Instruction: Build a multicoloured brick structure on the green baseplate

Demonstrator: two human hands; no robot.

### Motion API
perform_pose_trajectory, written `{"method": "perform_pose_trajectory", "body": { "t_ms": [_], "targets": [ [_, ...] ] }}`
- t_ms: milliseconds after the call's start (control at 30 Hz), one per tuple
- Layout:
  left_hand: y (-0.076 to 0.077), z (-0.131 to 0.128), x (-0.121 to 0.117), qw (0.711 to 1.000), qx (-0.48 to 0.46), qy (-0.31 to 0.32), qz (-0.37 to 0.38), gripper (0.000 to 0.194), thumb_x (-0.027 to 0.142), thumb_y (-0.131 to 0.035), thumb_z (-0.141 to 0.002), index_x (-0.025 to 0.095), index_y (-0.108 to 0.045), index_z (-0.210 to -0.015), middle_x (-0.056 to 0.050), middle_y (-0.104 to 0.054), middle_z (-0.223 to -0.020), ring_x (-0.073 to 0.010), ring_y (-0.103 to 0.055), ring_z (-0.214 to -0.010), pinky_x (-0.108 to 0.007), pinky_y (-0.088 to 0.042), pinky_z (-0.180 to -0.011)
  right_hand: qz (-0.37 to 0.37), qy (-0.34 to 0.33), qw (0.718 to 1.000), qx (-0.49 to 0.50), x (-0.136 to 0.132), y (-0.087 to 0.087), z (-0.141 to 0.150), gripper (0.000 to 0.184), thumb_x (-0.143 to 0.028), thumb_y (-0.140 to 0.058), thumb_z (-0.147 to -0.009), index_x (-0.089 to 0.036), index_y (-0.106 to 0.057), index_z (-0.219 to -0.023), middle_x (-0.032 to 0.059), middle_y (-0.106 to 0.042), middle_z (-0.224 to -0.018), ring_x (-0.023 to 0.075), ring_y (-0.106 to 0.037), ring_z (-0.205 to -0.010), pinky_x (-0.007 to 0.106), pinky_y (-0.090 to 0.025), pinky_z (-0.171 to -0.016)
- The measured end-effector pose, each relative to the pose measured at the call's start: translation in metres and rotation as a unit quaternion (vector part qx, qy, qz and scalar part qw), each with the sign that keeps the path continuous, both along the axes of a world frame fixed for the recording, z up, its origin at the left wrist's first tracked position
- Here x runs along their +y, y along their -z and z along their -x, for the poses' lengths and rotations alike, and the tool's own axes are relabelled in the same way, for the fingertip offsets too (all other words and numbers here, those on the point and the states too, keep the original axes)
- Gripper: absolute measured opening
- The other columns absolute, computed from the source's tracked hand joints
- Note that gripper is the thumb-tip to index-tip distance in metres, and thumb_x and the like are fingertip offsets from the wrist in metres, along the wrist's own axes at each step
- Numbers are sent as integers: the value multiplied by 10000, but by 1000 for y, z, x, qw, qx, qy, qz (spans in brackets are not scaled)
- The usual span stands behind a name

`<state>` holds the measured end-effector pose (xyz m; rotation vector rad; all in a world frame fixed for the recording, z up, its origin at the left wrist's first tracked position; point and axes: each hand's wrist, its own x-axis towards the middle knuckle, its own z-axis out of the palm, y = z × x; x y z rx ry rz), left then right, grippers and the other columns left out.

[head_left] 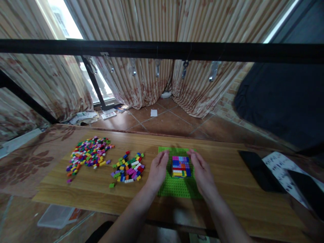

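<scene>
A low block of coloured toy bricks (181,166) stands on a green studded baseplate (174,189). Its top mixes purple, blue, orange and red, with white and yellow along the near side. To the left of the block, my left hand (158,168) is held over the baseplate's edge, fingers stretched out and apart from the bricks. On the opposite side, my right hand (201,168) is held likewise, palm toward the block, with nothing in it. The two palms face each other across the bricks.
A small loose brick pile (129,168) and a larger pile (89,152) lie on the wooden tabletop (227,202) to the left. At right are a dark flat object (260,170), a printed sheet (280,168) and a black phone-like slab (307,190). A black bar (162,50) crosses beyond the table.
</scene>
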<state>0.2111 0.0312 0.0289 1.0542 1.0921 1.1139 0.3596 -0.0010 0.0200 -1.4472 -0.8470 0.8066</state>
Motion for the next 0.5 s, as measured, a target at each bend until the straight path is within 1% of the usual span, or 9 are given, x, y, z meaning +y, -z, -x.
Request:
{"method": "perform_pose_trajectory", "body": {
  "t_ms": [67, 167, 267, 367, 433, 500],
  "targets": [
    [-1, -4, -5, 1000, -15, 19, 5, 475, 533, -521, -848, 196, -648, -1157, -97, -604, -1295, -230, -540, -1213, -343, -414, -1023, 9, -3, 1000, 14, -1, 4, 5, 518, -572, -494, -863, -232, -582, -1244, 80, -611, -1285, 240, -540, -1208, 444, -420, -1019],
    [0, -12, -14, 998, -29, 55, 30, 578, 589, -455, -863, 207, -572, -1282, -81, -470, -1438, -234, -395, -1357, -367, -305, -1133, 26, -12, 999, 34, -3, 9, 15, 566, -605, -427, -880, -250, -533, -1307, 72, -572, -1336, 241, -540, -1214, 428, -454, -988],
    [1, -19, -20, 996, -29, 71, 36, 646, 606, -452, -856, 212, -487, -1366, -69, -361, -1507, -236, -303, -1407, -379, -226, -1177, 37, -13, 999, 18, -7, 9, 25, 604, -630, -391, -882, -256, -499, -1344, 71, -542, -1368, 242, -535, -1223, 419, -464, -978],
    [2, -21, -21, 996, -29, 75, 36, 718, 621, -417, -862, 181, -397, -1429, -86, -290, -1539, -244, -245, -1429, -384, -160, -1196, 44, -10, 999, -14, -10, 7, 29, 625, -645, -374, -878, -260, -483, -1358, 66, -505, -1405, 244, -497, -1262, 418, -452, -995],
    [3, -21, -21, 996, -33, 82, 33, 750, 632, -386, -867, 162, -354, -1452, -93, -254, -1551, -254, -212, -1439, -394, -135, -1200, 46, -14, 999, -7, -11, 9, 28, 611, -643, -363, -882, -273, -483, -1353, 50, -497, -1413, 237, -488, -1272, 416, -438, -1014],
    [3, -21, -22, 995, -42, 88, 26, 761, 635, -370, -870, 156, -334, -1461, -92, -235, -1557, -262, -188, -1445, -400, -129, -1200, 49, -18, 998, 21, -10, 13, 24, 589, -633, -366, -888, -288, -478, -1352, 36, -495, -1415, 232, -495, -1265, 418, -422, -1030]
  ]
}}
